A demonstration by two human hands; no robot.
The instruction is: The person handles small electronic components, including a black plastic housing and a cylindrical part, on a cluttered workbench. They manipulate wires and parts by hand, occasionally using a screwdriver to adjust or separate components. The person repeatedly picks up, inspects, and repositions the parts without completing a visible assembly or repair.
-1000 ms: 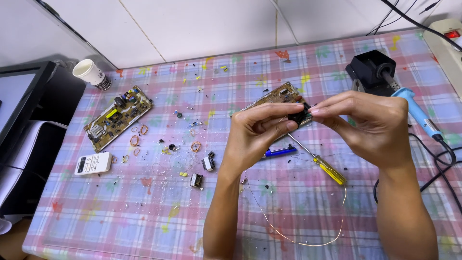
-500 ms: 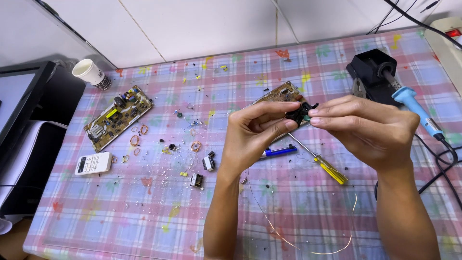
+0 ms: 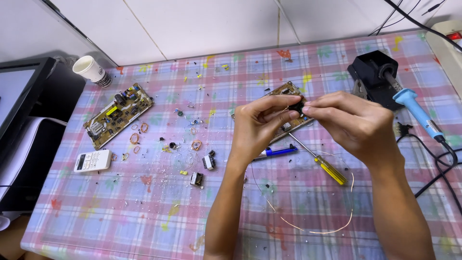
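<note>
both hands pinch a small black component [image 3: 298, 106] between fingertips above the plaid surface [image 3: 144, 212], left hand [image 3: 262, 126] and right hand [image 3: 353, 123] in a closed grip. since a second ago, hands sit slightly lower; thin copper wire [image 3: 308, 230] trails below.

Tabletop [image 3: 144, 216] is covered in a glossy plastic sheet with a pink and blue plaid print, kinda scuffed and littered with bits. Small part pinched in the fingers [image 3: 288, 101] looks matt black plastic [image 3: 299, 107]. Just below them, a screwdriver [image 3: 320, 161] with a shiny metal shaft and clear yellow plastic handle, plus thin bare copper wire [image 3: 308, 226]. Right of the fingers, the soldering iron [image 3: 414, 108] has a smooth blue plastic grip.
</note>
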